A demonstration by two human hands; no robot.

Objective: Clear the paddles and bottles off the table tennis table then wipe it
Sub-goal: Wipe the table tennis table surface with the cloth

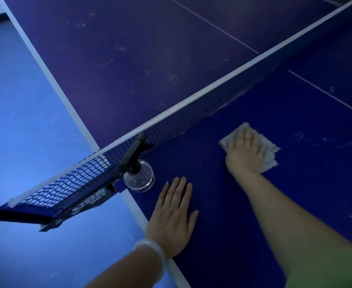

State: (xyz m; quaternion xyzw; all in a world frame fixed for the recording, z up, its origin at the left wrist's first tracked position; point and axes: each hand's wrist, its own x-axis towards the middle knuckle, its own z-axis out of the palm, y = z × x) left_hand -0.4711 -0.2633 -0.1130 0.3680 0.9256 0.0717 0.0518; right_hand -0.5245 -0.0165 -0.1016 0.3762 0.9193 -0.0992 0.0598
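Note:
The dark blue table tennis table (222, 215) fills most of the view, with its net (171, 121) running diagonally across. My right hand (244, 151) presses flat on a white cloth (271, 151) on the near half, close to the net. My left hand (174, 217) rests flat, fingers straight, on the table by its white side edge. A clear spray bottle (138, 176) with a black trigger head stands at the table's edge beside the net post, just beyond my left fingertips.
The net clamp (81, 204) sticks out over the blue floor (25, 142) on the left. Pale smudges dot the far half (129, 59) and the right part of the near half. A white centre line crosses the table.

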